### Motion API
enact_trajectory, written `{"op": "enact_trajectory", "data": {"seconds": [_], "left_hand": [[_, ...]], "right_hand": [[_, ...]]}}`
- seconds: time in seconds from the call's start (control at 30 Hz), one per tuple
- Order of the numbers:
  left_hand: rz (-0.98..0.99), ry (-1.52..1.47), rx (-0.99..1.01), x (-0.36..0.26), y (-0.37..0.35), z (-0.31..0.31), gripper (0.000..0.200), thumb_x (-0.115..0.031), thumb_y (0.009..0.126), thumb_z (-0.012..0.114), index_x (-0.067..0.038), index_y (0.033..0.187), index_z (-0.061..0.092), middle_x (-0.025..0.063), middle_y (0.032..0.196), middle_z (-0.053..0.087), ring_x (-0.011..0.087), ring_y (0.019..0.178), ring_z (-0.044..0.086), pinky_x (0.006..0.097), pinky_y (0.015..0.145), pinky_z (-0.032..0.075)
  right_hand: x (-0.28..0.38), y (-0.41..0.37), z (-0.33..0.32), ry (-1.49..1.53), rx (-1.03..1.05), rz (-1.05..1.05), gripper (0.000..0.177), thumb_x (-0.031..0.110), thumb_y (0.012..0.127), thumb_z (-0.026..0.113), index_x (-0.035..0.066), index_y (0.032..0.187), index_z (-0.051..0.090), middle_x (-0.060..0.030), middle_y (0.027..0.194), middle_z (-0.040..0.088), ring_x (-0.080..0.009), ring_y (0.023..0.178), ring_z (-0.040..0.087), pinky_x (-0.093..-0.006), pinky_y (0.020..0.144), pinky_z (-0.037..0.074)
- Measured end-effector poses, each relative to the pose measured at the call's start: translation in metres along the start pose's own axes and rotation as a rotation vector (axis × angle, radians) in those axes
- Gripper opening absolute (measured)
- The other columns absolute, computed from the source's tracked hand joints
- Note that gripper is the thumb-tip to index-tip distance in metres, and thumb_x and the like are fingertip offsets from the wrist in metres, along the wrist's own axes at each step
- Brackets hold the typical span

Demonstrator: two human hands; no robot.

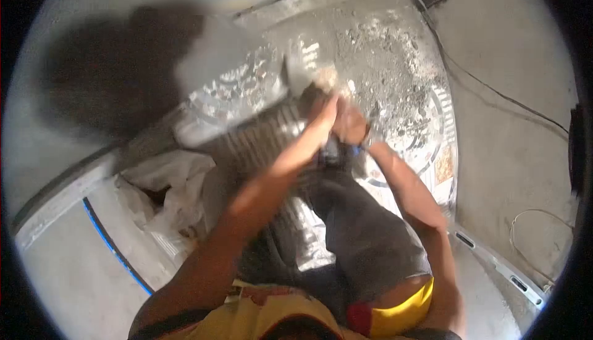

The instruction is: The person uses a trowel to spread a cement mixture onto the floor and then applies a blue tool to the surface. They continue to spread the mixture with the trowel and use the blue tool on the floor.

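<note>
Both of my arms reach forward and meet over the patterned surface, and motion blurs the picture there. My left hand point(320, 114) is stretched out near a pale lump point(326, 79); what it holds, if anything, is too smeared to tell. Close on its right, my right hand point(352, 125) is bent inward, its fingers blurred, with a small blue spot beside the wrist. Around the hands lies a patterned floor point(432, 148) strewn with grey crumbs and wet-looking mortar point(377, 56). A blurred flat grey tile-like piece point(296, 71) stands beside the hands.
Below the hands is my leg in dark trousers point(364, 229). A crumpled whitish bag point(179, 185) lies at the left, near a blue line point(111, 241). A spirit level point(497, 266) rests at the lower right. A cable point(494, 93) runs along the right wall. Something dark and blurred point(117, 68) fills the upper left.
</note>
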State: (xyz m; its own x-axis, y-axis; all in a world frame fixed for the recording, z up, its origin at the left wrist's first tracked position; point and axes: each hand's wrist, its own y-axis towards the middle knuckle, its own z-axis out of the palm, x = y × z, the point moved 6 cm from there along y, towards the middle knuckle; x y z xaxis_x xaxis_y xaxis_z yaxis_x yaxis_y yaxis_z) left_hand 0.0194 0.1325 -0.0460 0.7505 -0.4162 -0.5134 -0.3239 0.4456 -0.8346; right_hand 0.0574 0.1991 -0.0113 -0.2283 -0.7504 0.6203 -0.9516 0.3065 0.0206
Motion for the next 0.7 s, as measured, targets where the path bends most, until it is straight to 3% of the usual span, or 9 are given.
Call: {"op": "enact_trajectory", "data": {"seconds": [0.07, 0.1, 0.17, 0.2, 0.4, 0.5, 0.6, 0.67, 0.7], "left_hand": [[-0.010, 0.158, 0.206, -0.032, 0.008, 0.020, 0.066, -0.052, 0.083, 0.049, -0.004, 0.127, 0.038, 0.0167, 0.131, 0.039, 0.0251, 0.118, 0.038, 0.0426, 0.095, 0.033], [0.061, 0.215, 0.276, -0.053, 0.000, 0.032, 0.068, -0.051, 0.083, 0.048, 0.001, 0.126, 0.039, 0.0209, 0.129, 0.040, 0.0273, 0.117, 0.039, 0.0423, 0.096, 0.033], [0.254, 0.397, -0.039, -0.043, -0.008, 0.026, 0.062, -0.051, 0.083, 0.048, 0.001, 0.116, 0.049, 0.0215, 0.119, 0.050, 0.0272, 0.107, 0.047, 0.0421, 0.091, 0.038], [0.225, 0.304, -0.170, -0.035, -0.035, 0.018, 0.055, -0.048, 0.084, 0.049, 0.000, 0.110, 0.053, 0.0186, 0.109, 0.055, 0.0251, 0.099, 0.051, 0.0403, 0.085, 0.041], [0.111, -0.383, -0.147, 0.101, -0.066, -0.036, 0.047, -0.042, 0.086, 0.051, 0.002, 0.103, 0.057, 0.0134, 0.098, 0.059, 0.0218, 0.089, 0.056, 0.0333, 0.077, 0.043], [0.063, -0.321, -0.118, 0.084, -0.056, -0.030, 0.047, -0.041, 0.086, 0.051, 0.001, 0.108, 0.055, 0.0126, 0.103, 0.058, 0.0234, 0.093, 0.056, 0.0350, 0.079, 0.043], [0.152, -0.102, -0.087, 0.053, -0.041, -0.022, 0.041, -0.036, 0.087, 0.050, 0.001, 0.105, 0.056, 0.0112, 0.099, 0.060, 0.0200, 0.091, 0.056, 0.0325, 0.079, 0.043], [0.185, -0.156, -0.078, 0.051, -0.044, -0.025, 0.036, -0.034, 0.090, 0.048, -0.001, 0.101, 0.055, 0.0102, 0.094, 0.058, 0.0179, 0.086, 0.054, 0.0325, 0.077, 0.043], [0.188, -0.219, -0.072, 0.057, -0.047, -0.031, 0.033, -0.033, 0.091, 0.046, -0.002, 0.099, 0.055, 0.0097, 0.091, 0.057, 0.0169, 0.082, 0.053, 0.0328, 0.075, 0.043]], "right_hand": [[-0.009, 0.010, -0.018, 0.112, 0.057, 0.386, 0.032, 0.024, 0.082, 0.052, -0.006, 0.094, 0.053, -0.0228, 0.068, 0.060, -0.0305, 0.057, 0.061, -0.0404, 0.049, 0.048], [-0.011, 0.004, -0.025, 0.193, 0.005, 0.386, 0.036, 0.029, 0.083, 0.050, -0.004, 0.097, 0.052, -0.0234, 0.068, 0.060, -0.0320, 0.057, 0.062, -0.0411, 0.049, 0.048], [-0.001, -0.012, -0.038, 0.301, 0.020, 0.483, 0.042, 0.035, 0.085, 0.047, -0.002, 0.104, 0.050, -0.0238, 0.068, 0.060, -0.0331, 0.054, 0.061, -0.0416, 0.050, 0.048], [0.010, -0.024, -0.042, 0.322, 0.086, 0.584, 0.044, 0.037, 0.086, 0.046, -0.001, 0.107, 0.048, -0.0237, 0.067, 0.059, -0.0327, 0.051, 0.061, -0.0414, 0.050, 0.049], [0.048, -0.083, 0.032, 0.028, 0.440, 0.061, 0.028, 0.013, 0.080, 0.051, -0.002, 0.104, 0.051, -0.0185, 0.059, 0.058, -0.0305, 0.053, 0.059, -0.0365, 0.046, 0.048], [0.052, -0.071, 0.019, 0.208, 0.177, -0.133, 0.015, 0.008, 0.077, 0.053, -0.003, 0.088, 0.053, -0.0153, 0.058, 0.054, -0.0286, 0.050, 0.055, -0.0349, 0.042, 0.044], [0.047, -0.054, 0.007, -0.235, 0.371, -0.055, 0.017, 0.008, 0.075, 0.053, -0.004, 0.087, 0.054, -0.0168, 0.065, 0.056, -0.0272, 0.053, 0.056, -0.0361, 0.046, 0.046], [0.048, -0.052, 0.016, -0.259, 0.731, -0.038, 0.016, 0.004, 0.074, 0.052, -0.004, 0.086, 0.056, -0.0181, 0.078, 0.059, -0.0239, 0.063, 0.060, -0.0371, 0.053, 0.050], [0.079, -0.037, -0.020, 0.113, 0.507, 0.234, 0.020, 0.004, 0.074, 0.052, -0.006, 0.092, 0.055, -0.0200, 0.081, 0.060, -0.0263, 0.071, 0.062, -0.0356, 0.057, 0.051]]}}
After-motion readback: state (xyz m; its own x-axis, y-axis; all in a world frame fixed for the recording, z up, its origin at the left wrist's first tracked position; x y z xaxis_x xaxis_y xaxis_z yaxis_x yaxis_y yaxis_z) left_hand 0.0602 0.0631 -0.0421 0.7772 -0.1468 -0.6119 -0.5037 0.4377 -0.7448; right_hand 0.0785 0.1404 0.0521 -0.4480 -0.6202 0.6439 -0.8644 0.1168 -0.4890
